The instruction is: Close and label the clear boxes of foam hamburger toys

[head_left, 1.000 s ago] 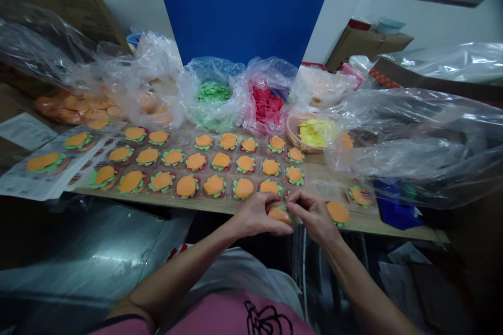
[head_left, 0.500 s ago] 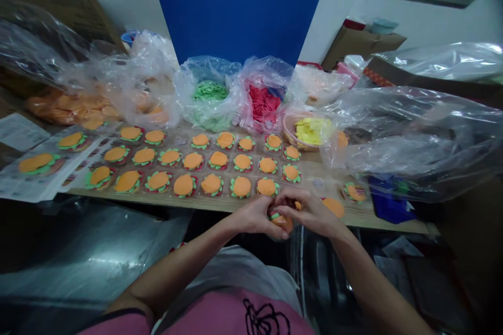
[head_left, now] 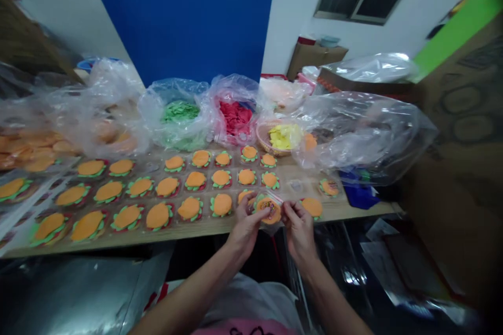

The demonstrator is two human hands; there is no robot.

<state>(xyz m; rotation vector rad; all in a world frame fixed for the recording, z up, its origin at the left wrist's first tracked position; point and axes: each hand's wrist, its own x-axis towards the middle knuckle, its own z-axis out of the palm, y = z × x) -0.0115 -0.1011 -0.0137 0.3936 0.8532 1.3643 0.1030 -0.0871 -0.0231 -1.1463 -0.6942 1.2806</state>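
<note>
- Your left hand and right hand meet at the near edge of the wooden table, holding one orange burger-shaped piece between them.
- The piece sits inside a small clear plastic bag; it is tilted up toward you, just above the table edge.
- Your left fingers pinch the left side of the piece, thumb in front, the others curled behind it.
- Your right fingers are pressed together on the bag's right edge, pinching the plastic.
- Beyond your hands, rows of finished burger pieces lie flat on the table, close together, orange tops with green frills.
- One more burger piece lies just beside your right hand.
- At the back stand open plastic bags: one of green pieces, one of red pieces.
- A small basket of yellow pieces sits to the right of the red ones.
- A big crumpled clear bag covers the table's right end.
</note>
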